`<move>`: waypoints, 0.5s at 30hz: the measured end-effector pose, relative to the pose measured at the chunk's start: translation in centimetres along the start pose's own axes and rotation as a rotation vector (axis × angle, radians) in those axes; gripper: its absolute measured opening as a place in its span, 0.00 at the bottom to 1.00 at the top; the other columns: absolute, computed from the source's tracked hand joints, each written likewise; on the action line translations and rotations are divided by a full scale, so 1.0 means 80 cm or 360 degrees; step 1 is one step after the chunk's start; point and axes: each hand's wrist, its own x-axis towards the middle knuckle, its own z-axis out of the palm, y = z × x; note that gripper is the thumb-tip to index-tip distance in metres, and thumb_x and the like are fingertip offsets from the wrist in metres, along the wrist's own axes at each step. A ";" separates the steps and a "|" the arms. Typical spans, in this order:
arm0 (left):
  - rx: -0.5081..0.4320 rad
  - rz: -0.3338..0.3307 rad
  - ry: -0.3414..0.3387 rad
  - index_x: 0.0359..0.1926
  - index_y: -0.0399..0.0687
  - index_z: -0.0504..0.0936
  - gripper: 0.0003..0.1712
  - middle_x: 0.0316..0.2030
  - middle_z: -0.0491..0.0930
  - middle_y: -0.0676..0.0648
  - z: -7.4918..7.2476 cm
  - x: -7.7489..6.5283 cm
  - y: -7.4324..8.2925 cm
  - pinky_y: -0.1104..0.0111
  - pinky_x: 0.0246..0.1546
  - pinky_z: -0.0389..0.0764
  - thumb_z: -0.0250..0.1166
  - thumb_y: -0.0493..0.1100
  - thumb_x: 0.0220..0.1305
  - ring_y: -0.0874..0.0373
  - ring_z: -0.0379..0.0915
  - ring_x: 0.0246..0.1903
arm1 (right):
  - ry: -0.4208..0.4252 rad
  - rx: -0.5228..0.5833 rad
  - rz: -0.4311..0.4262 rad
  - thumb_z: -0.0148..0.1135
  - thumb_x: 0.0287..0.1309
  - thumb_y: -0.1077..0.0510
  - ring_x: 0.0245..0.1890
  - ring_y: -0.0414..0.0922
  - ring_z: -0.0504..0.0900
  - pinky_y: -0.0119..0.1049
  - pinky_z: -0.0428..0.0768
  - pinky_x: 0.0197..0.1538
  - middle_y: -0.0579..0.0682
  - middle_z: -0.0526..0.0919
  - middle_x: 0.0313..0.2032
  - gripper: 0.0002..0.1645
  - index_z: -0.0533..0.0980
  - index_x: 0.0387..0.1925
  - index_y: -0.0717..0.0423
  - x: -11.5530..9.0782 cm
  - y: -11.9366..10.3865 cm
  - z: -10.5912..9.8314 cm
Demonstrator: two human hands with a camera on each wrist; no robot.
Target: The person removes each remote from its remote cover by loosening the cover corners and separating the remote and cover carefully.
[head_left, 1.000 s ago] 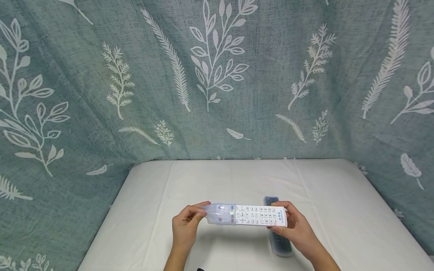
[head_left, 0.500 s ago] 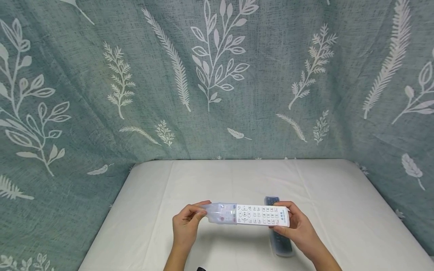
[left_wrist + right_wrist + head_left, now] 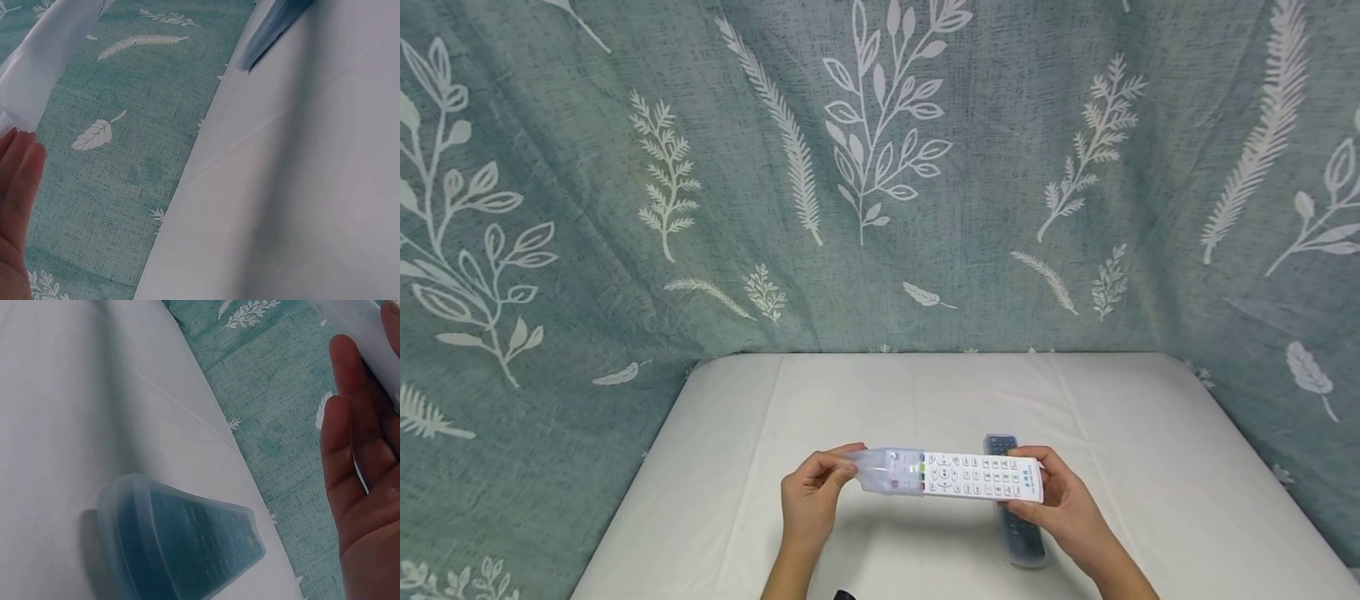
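A white remote control [image 3: 977, 477] is held level above the table, its left part inside a translucent sleeve [image 3: 887, 472]. My left hand [image 3: 811, 504] pinches the sleeve's gathered left end between thumb and fingers. At the other end, my right hand [image 3: 1060, 508] grips the bare remote by its long edges. In the left wrist view, the fingers [image 3: 22, 178] touch the sleeve's tip. The right wrist view catches only a corner of the white remote [image 3: 369, 337] beside my fingers. Beneath it lies a dark remote [image 3: 1024, 537] in a clear cover, partly hidden by the white one and my right hand.
A white-covered table [image 3: 745, 433] spreads under both hands. Behind and beside it hangs a green curtain [image 3: 880, 292] with white leaf prints. A small black object [image 3: 844, 595] shows at the bottom edge of the head view.
The white remote has shifted slightly right with my right hand, so a little more of it shows outside the sleeve. My left hand stays almost still on the sleeve's end.
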 end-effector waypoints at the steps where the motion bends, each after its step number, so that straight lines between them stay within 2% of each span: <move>1: -0.0005 0.0006 -0.0003 0.30 0.27 0.79 0.06 0.41 0.85 0.29 -0.001 0.000 0.000 0.71 0.42 0.87 0.69 0.28 0.57 0.59 0.87 0.44 | 0.0001 0.0002 0.0007 0.70 0.53 0.68 0.50 0.38 0.85 0.34 0.87 0.47 0.39 0.82 0.51 0.39 0.62 0.63 0.62 0.000 0.000 0.000; 7: -0.0034 0.0032 -0.0016 0.30 0.26 0.79 0.06 0.41 0.84 0.27 -0.003 -0.002 0.000 0.70 0.42 0.87 0.68 0.27 0.58 0.59 0.87 0.44 | 0.0013 0.0007 0.0050 0.71 0.53 0.68 0.50 0.37 0.85 0.34 0.87 0.48 0.38 0.82 0.51 0.38 0.62 0.63 0.60 -0.002 0.002 0.001; 15: -0.0022 0.0051 0.0005 0.30 0.27 0.79 0.04 0.41 0.84 0.27 -0.004 -0.003 -0.002 0.68 0.40 0.87 0.67 0.27 0.58 0.60 0.87 0.43 | 0.0014 0.0013 0.0030 0.70 0.53 0.68 0.49 0.37 0.85 0.34 0.87 0.47 0.38 0.83 0.50 0.38 0.63 0.63 0.59 -0.001 0.005 0.000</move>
